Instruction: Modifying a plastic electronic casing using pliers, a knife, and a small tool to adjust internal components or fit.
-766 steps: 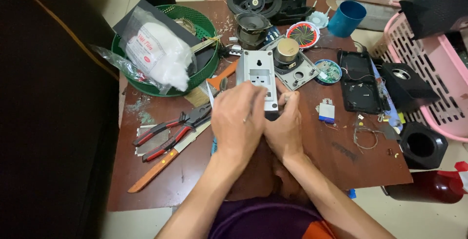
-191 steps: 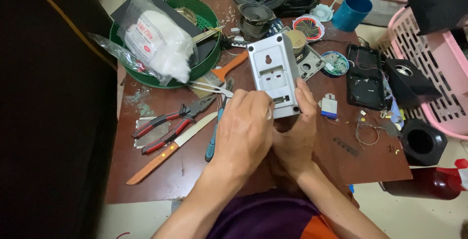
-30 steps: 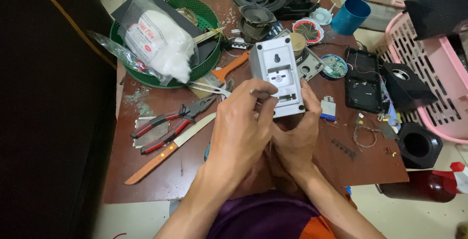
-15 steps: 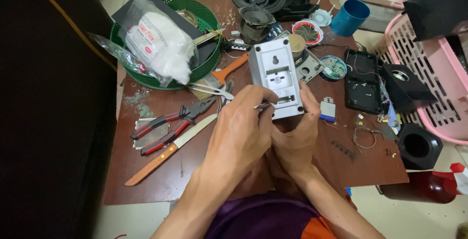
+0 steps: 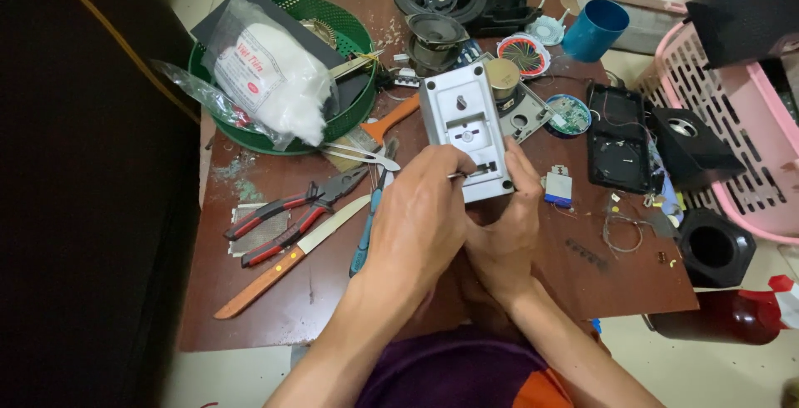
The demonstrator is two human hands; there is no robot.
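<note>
Head view: my right hand (image 5: pixel 506 237) clamps grey panel (image 5: pixel 464 129) from below, thumb on its right edge, panel tilted up over table (image 5: pixel 275 308). My left hand (image 5: pixel 420 221) pinches thin metal tool (image 5: pixel 459 175), tip at slot near panel's lower edge. I judge: working fastener or clip at slot. Next needs steady panel, tip kept seated, small controlled force. Pliers (image 5: pixel 291 208), knife (image 5: pixel 287 258) left of grip; blue cup (image 5: pixel 595 29) far beyond.
</note>
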